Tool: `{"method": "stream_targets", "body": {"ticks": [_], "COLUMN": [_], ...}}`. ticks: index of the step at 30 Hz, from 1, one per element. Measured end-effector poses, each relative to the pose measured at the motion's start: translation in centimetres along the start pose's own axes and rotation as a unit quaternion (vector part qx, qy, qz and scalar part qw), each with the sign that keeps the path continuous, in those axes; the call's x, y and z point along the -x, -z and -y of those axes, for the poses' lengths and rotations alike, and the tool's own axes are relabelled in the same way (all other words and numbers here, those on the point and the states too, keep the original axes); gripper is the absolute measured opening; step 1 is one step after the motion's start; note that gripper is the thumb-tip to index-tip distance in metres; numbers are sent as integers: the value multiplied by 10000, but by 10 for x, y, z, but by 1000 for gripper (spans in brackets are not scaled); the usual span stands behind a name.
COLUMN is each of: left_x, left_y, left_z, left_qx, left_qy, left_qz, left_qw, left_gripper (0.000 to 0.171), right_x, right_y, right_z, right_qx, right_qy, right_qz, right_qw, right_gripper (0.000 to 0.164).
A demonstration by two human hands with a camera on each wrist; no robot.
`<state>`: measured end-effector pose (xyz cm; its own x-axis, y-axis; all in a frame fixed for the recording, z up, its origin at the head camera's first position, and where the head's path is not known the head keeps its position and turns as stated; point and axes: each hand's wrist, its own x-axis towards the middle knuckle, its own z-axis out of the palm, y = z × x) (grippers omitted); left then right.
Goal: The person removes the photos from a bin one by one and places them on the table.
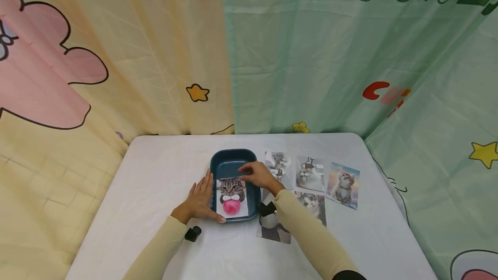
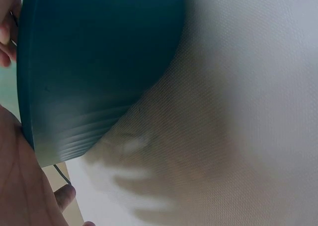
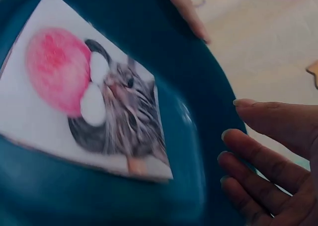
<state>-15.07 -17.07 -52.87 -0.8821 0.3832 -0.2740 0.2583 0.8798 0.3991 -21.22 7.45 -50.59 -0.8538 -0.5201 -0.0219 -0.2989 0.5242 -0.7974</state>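
A dark teal rectangular tray (image 1: 229, 168) stands on the table. Inside it, toward the near end, lies a photo card (image 1: 232, 197) of a tabby cat with a pink ball; in the right wrist view the card (image 3: 112, 99) looks like the top of a thin stack. My left hand (image 1: 199, 199) rests against the tray's left side, its fingers straight and its thumb near the front corner. My right hand (image 1: 260, 176) hovers at the tray's right side, above the card's far edge. Its thumb and fingers (image 3: 263, 154) are apart, with nothing between them.
To the tray's right, several cat photo cards lie on the white table (image 1: 163, 176), among them a kitten card (image 1: 344, 186) at the far right. The right forearm (image 1: 311, 232) crosses over some of them. Printed curtains (image 1: 295, 64) hang behind the table.
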Motion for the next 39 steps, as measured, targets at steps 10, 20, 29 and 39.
{"method": "stream_targets", "body": {"ticks": [10, 20, 29, 39], "left_x": [1, 1, 2, -1], "left_y": [-2, 0, -2, -2], "left_z": [2, 1, 0, 2], "left_qx": [-42, -8, 1, 7], "left_qy": [-90, -110, -86, -10], "left_qz": [-56, -47, 8, 33], "left_qw": [9999, 9999, 10000, 10000], "left_gripper": [150, 149, 149, 149], "right_x": [-28, -31, -31, -31], "right_y": [-42, -59, -55, -48], "right_z": [0, -8, -12, -6], "right_qx": [694, 193, -1129, -784], "right_qy": [-257, -516, -538, -578], "right_qz": [166, -124, -131, -247], "right_qw": [9971, 9984, 9921, 9949], "right_gripper": [33, 27, 23, 19]}}
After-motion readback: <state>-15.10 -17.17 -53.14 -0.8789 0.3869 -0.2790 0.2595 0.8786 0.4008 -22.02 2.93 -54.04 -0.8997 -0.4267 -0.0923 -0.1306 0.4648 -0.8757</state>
